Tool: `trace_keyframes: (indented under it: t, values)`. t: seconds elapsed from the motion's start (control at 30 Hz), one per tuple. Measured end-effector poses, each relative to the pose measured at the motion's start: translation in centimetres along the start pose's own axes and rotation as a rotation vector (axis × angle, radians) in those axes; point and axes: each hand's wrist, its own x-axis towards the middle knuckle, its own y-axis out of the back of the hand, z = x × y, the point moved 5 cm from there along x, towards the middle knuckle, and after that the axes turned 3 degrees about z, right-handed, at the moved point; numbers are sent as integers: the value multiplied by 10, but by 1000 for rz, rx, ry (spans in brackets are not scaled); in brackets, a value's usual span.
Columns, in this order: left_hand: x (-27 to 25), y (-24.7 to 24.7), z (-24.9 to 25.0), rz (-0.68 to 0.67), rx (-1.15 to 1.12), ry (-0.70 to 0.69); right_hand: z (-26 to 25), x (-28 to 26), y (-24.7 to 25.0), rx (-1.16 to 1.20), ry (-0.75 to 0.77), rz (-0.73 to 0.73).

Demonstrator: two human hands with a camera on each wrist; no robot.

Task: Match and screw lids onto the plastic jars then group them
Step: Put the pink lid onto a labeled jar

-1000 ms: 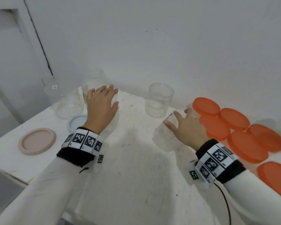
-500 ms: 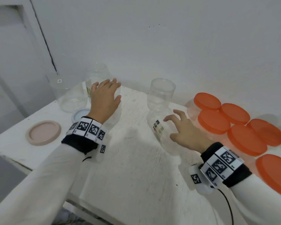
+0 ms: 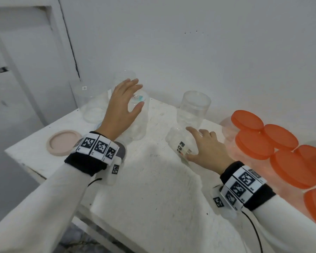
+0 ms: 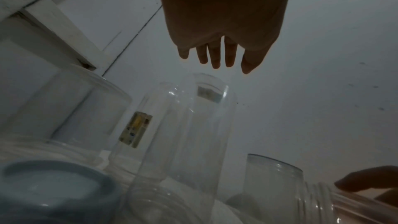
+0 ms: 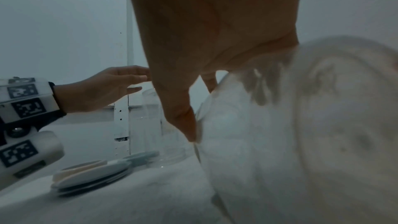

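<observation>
White table (image 3: 153,189): my work surface. Orange-lidded jars (image 3: 254,143): grouped at right. Tilted clear jar (image 3: 179,143): centre, my right hand (image 3: 206,152) curled around it. Upright clear jar (image 3: 137,121): my left hand (image 3: 120,110) hovers above, fingers straight, holding nothing. Pink lid (image 3: 62,145): far left.

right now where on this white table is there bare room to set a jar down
The widest bare patch of the white table is the front middle, between the left hand and the right hand. The right side is crowded with orange-lidded plastic jars. The back left holds clear open jars, with a pink round lid near the left edge.
</observation>
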Motion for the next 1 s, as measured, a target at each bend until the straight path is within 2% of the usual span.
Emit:
trace_keyframes:
  t: [0.13,0.27,0.33,0.43,0.53,0.6,0.9,1.0]
  values:
    - [-18,43,-15,91,8,52,-20,3,-2,80,47,17]
    - [-41,81,-61,47,112,282,-43,7,3,201,108,109]
    - [-55,93,-92,-59,159,425,-50,7,3,301,105,154]
    - [-77,97,-131,-358,280,582,-55,5,1,496,90,175]
    - [-91,90,-150,-672,446,579,-60,4,-3,638,116,133]
    - [-93,88,-154,-791,481,577,-60,6,-4,701,118,131]
    - [-98,77,-157,-999,561,618,-60,11,-13,741,151,158]
    - [-97,75,-153,-1000,603,599,-57,11,-13,756,161,167]
